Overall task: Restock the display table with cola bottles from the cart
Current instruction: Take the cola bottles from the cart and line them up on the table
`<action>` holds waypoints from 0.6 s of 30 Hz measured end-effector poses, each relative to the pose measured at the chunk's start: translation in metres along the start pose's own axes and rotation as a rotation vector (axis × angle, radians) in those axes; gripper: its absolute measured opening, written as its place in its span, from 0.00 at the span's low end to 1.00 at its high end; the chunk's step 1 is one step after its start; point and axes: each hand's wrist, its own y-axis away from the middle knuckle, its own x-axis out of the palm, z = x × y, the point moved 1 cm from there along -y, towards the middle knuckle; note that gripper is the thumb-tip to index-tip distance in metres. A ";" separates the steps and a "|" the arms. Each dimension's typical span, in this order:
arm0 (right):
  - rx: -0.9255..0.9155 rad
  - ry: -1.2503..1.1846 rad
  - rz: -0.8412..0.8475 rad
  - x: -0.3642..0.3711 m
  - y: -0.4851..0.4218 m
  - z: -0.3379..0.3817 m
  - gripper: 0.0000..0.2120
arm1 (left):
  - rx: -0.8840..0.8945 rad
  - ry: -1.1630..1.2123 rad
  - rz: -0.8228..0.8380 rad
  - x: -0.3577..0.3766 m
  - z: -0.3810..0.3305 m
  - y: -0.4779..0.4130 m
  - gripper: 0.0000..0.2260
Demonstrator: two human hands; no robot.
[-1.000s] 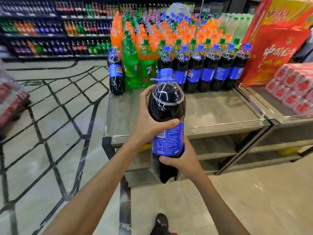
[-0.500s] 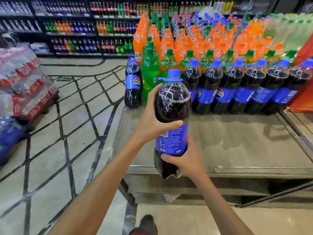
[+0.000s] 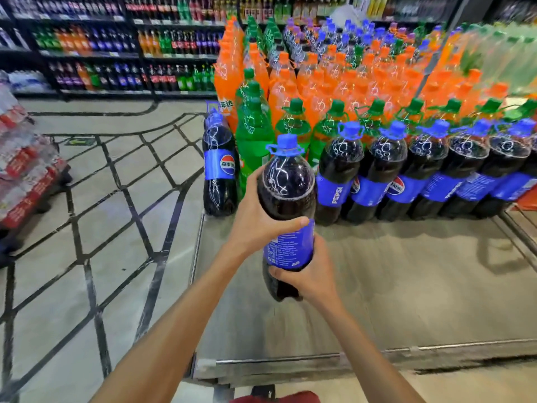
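Fingers of left hand (image 3: 258, 219) and right hand (image 3: 312, 274) wrapped round cola bottle (image 3: 286, 193), near upright, cap up, long axis vertical, over display table (image 3: 406, 286)

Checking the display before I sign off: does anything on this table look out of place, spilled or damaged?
A lone cola bottle stands at the display table's left corner, parted from the cola row by green bottles. No spill or damage shows. The carried bottle, in the left hand and right hand, looks intact.

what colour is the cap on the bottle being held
Blue. The cap tops the dark cola bottle, seen best in the head view.
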 end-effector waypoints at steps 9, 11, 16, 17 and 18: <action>0.037 -0.004 -0.010 0.025 -0.057 -0.025 0.43 | -0.027 -0.025 0.060 -0.002 0.049 -0.048 0.52; 0.042 -0.005 -0.009 0.027 -0.069 -0.028 0.43 | -0.021 -0.055 0.099 0.001 0.053 -0.059 0.49; 0.075 0.007 -0.052 0.032 -0.096 -0.040 0.42 | 0.010 -0.129 0.215 0.011 0.066 -0.083 0.49; 0.084 0.006 -0.060 0.033 -0.100 -0.043 0.42 | 0.009 -0.131 0.222 0.013 0.068 -0.086 0.49; 0.091 0.003 -0.065 0.034 -0.104 -0.046 0.43 | 0.007 -0.130 0.226 0.014 0.071 -0.089 0.49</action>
